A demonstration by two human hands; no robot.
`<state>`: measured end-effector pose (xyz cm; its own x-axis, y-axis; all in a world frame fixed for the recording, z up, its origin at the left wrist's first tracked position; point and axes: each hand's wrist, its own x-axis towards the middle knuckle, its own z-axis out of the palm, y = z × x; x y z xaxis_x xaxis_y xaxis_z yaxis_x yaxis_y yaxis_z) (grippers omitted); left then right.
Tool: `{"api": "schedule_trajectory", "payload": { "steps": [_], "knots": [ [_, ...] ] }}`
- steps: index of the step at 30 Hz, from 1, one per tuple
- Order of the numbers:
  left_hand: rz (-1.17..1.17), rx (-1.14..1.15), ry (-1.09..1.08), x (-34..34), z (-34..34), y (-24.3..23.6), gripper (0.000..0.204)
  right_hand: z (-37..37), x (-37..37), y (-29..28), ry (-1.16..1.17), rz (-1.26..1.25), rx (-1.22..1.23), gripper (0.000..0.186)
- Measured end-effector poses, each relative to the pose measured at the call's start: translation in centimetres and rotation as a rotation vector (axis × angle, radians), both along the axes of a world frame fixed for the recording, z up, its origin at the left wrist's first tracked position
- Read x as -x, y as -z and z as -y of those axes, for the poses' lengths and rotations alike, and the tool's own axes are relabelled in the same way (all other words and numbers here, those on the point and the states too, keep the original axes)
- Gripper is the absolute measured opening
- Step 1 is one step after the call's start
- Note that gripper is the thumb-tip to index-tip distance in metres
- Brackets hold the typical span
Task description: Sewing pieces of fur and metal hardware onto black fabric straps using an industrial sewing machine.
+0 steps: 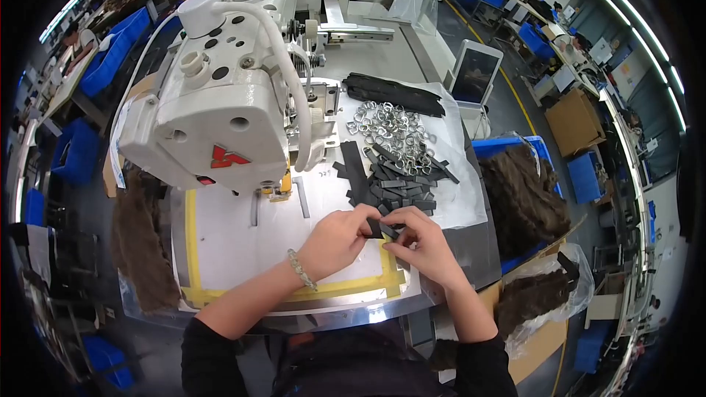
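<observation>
My left hand [338,241], with a patterned band on its wrist, pinches a short black strap piece [376,229] over the front of the work surface. My right hand [424,245] has thumb and fingers closed on the other end of this piece. Whether a metal ring sits in it cannot be made out. Just beyond my hands lies a pile of short black strap pieces [403,190], with a longer black strip [356,165] along its left side. Behind the pile are many loose silver metal rings [393,129]. Farther back rests a black bundle of strips [390,94].
A white sewing machine [213,95] stands at the left, its needle area [278,190] left of my hands. Yellow tape [368,288] borders the white sheet. Right are a tablet-like screen [476,73] and a blue bin [507,141] of brown fur; more fur [143,250] hangs left.
</observation>
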<state>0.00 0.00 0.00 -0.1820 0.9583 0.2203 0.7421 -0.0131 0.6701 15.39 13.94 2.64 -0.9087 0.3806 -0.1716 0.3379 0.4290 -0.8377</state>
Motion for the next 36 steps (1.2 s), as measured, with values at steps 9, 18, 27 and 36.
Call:
{"api": "schedule_trajectory", "payload": {
  "steps": [9,18,27,36],
  "knots": [
    [0.364,-0.177,-0.156,1.3,1.8,-1.0,0.042,1.4,3.6,1.3,0.113,-0.199,0.357,0.012],
    [0.278,-0.197,-0.126,2.6,1.6,-3.0,0.055,1.8,3.7,1.2,0.113,-0.185,0.257,0.011],
    [-0.011,-0.362,-0.042,3.3,2.7,-2.4,0.028,1.4,5.2,1.4,-0.147,-0.303,-0.220,0.033],
    [-0.583,-0.362,0.127,3.5,7.1,-1.3,0.014,1.6,10.1,3.7,-0.451,-0.499,-0.415,0.039]
  ]
}}
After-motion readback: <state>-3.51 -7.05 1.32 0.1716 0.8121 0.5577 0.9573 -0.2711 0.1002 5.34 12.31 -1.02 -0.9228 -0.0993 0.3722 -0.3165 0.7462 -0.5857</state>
